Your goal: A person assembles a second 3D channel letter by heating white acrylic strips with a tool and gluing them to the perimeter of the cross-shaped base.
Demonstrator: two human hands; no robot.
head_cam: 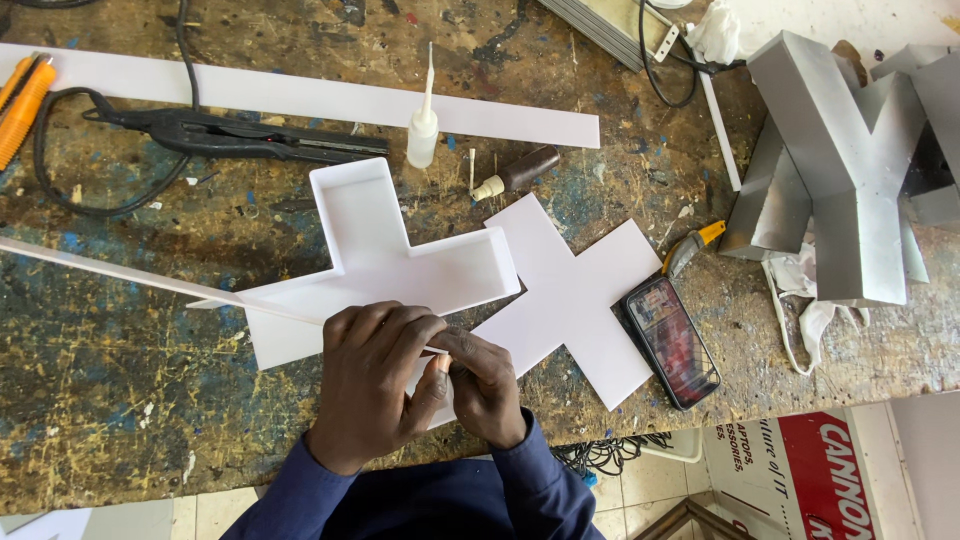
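I have my left hand (375, 375) and right hand (490, 385) closed together on the near wall of the white X-shaped letter tray (385, 255), pinching a long white plastic strip (130, 272) against its edge. By my judgement, the upper walls are already standing and the near side is unfinished. A flat white X cutout (585, 300) lies beside it, unused. The plastic looks smooth and matte; the workbench (110, 400) is scarred, paint-flecked wood. 1 small glue bottle (423, 125) stands behind.
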